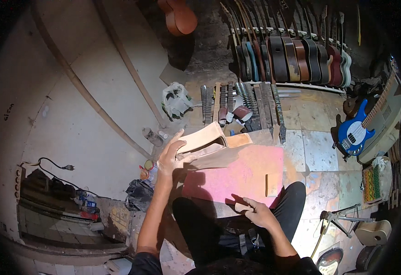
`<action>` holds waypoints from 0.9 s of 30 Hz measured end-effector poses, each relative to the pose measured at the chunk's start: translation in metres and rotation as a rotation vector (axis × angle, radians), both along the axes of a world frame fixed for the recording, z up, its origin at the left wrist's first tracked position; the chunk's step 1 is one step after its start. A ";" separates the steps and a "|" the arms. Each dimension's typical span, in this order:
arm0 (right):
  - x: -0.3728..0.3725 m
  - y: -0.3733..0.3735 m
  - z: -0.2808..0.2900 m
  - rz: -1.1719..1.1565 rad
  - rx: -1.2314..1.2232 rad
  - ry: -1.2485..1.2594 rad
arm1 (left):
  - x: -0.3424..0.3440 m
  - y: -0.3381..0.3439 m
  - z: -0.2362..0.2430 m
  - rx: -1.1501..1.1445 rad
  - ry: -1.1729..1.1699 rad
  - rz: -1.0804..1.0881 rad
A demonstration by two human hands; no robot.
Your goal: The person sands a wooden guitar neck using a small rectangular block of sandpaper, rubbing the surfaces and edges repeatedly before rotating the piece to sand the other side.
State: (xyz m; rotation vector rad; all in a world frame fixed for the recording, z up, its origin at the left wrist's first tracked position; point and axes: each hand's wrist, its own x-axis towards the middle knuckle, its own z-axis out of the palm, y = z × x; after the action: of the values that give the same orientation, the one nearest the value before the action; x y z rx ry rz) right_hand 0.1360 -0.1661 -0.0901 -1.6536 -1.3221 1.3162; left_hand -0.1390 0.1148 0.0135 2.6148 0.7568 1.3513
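My left hand [167, 156] is closed on the near left end of a pale, curved wooden piece [203, 139], which is tilted up above a pink board [228, 181]. A dark hollow shows along the side of the piece. My right hand [261, 215] is lower, near my right knee, its fingers pinching a small flat tan block [242, 207]; what the block is made of I cannot tell. Another small tan block [271, 185] lies on the board's right side. An orange-tan wooden piece [238, 140] sits just beyond the piece in my left hand.
Several guitar necks [244, 103] lie on the floor ahead, below a rack of guitars [296, 59]. A blue bass guitar [356, 128] leans at the right, above a metal stand [342, 220]. A black plastic bag [140, 195] and small jars [148, 168] stand at the left.
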 end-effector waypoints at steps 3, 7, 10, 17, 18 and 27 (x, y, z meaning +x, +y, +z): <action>0.001 -0.001 0.000 -0.004 -0.022 0.001 | -0.003 0.009 -0.002 0.057 -0.035 -0.068; 0.004 -0.006 -0.019 -0.017 0.083 0.010 | 0.001 0.002 0.006 -0.057 -0.046 -0.056; 0.008 -0.007 -0.010 -0.020 0.024 0.111 | 0.015 -0.028 0.042 -0.462 0.036 0.195; 0.001 0.010 0.023 -0.123 -0.015 0.496 | 0.028 -0.050 0.089 -0.365 0.262 0.213; 0.000 0.019 0.021 -0.112 0.243 0.378 | 0.031 -0.050 0.092 -0.293 0.285 0.178; -0.009 0.088 0.139 -0.230 0.838 -0.224 | 0.087 -0.063 0.103 -0.374 0.841 0.602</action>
State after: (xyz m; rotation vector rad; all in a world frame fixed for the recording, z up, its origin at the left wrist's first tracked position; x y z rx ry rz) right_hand 0.1270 -0.0779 0.0487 -1.2994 -1.4726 0.3412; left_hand -0.0525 0.0521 0.1160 2.6583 1.7842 0.0174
